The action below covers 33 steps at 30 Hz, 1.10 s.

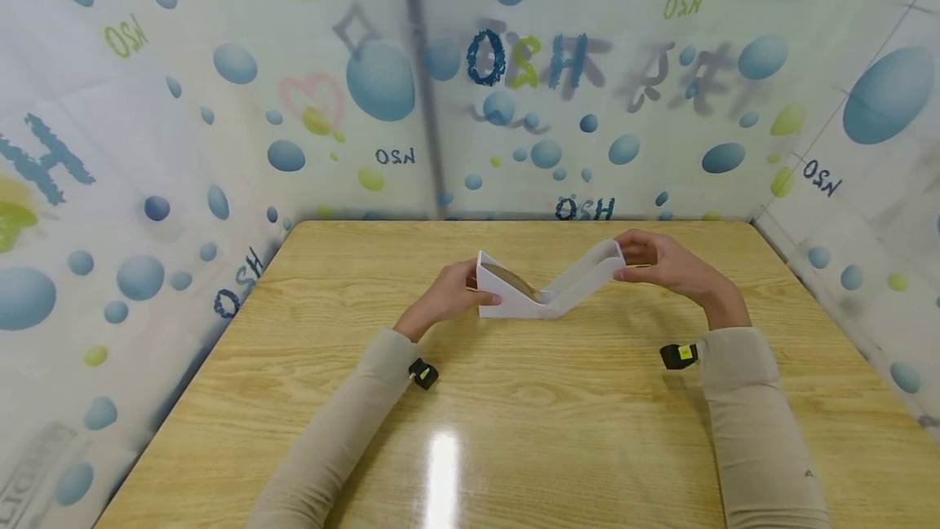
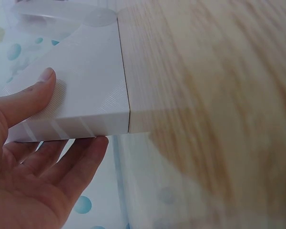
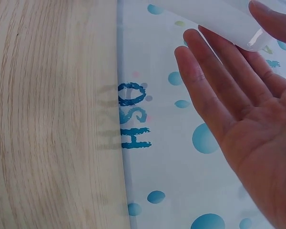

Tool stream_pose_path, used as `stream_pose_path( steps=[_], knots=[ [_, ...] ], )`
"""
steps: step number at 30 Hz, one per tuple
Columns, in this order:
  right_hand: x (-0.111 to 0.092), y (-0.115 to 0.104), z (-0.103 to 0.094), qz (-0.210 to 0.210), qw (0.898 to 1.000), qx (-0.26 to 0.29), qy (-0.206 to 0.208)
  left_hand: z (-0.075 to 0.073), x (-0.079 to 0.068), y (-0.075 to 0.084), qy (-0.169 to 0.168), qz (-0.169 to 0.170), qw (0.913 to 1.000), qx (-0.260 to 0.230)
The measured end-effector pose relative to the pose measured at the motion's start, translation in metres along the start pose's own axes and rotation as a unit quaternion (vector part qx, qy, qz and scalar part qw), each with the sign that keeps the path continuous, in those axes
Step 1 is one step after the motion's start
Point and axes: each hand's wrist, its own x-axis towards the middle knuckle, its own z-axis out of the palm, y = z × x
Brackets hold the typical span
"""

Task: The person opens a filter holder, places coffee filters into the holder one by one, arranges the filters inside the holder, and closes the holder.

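Observation:
A white box with slanted sides (image 1: 521, 304) sits on the table, its translucent lid (image 1: 586, 282) swung out to the right. Inside the box lies a flat brown piece (image 1: 512, 277) whose kind I cannot tell. My left hand (image 1: 450, 294) grips the box's left end; in the left wrist view the thumb (image 2: 40, 93) lies on the white side and the fingers are at the end wall. At the lid's raised far end is my right hand (image 1: 667, 264), holding it between thumb and fingers. The right wrist view shows only a corner of the lid (image 3: 229, 26).
The wooden table (image 1: 543, 415) runs back to a wall sheet (image 1: 455, 129) printed with bubbles and letters. Similar sheets hang at the left and right. A small black camera (image 1: 679, 356) is on the right wrist, another black device (image 1: 423, 373) on the left.

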Motion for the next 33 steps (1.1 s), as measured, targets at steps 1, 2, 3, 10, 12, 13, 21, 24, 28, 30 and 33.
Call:
stream_pose_path(
  steps=[1,2,3,10,12,13,21,24,28,30,33],
  knots=[
    [-0.0001,-0.0002,0.0001,0.0,1.0,-0.001,0.001,0.0001,0.0001,-0.0003,0.0,0.0,1.0,0.0],
    [-0.0002,-0.0003,0.0001,0.001,1.0,-0.001,0.001,0.0002,0.0002,-0.0003,0.0,0.0,1.0,0.0],
    [-0.0001,-0.0004,0.0003,0.001,1.0,-0.002,0.002,0.0002,0.0002,-0.0004,0.0,0.0,1.0,-0.001],
    [0.0018,0.001,0.0007,0.01,1.0,-0.011,0.006,0.0005,0.0005,0.0002,0.001,-0.002,1.0,0.003],
    [0.0018,0.0007,0.001,0.01,1.0,-0.016,0.008,0.0005,0.0006,0.0004,0.001,-0.003,1.0,0.004],
    [0.0019,0.0005,0.0012,0.01,1.0,-0.018,0.009,0.0004,0.0006,0.0004,0.001,-0.003,1.0,0.004],
    [0.0026,-0.0042,0.0035,0.012,0.999,-0.029,0.014,-0.0002,0.0002,0.001,-0.002,-0.003,1.0,0.0],
    [0.0031,-0.0055,0.0042,0.012,1.0,-0.024,0.015,-0.0002,0.0001,0.0007,-0.003,-0.003,1.0,0.0],
    [0.0044,-0.0054,0.005,0.009,1.0,-0.019,0.015,-0.0002,0.0001,0.0006,-0.003,-0.005,1.0,0.001],
    [0.005,-0.0053,0.0056,0.008,1.0,-0.019,0.017,-0.0003,0.0,0.0008,-0.003,-0.006,1.0,0.002],
    [0.0057,-0.0052,0.0066,0.006,1.0,-0.019,0.018,-0.0004,0.0,0.0011,-0.003,-0.006,1.0,0.002]
  ],
)
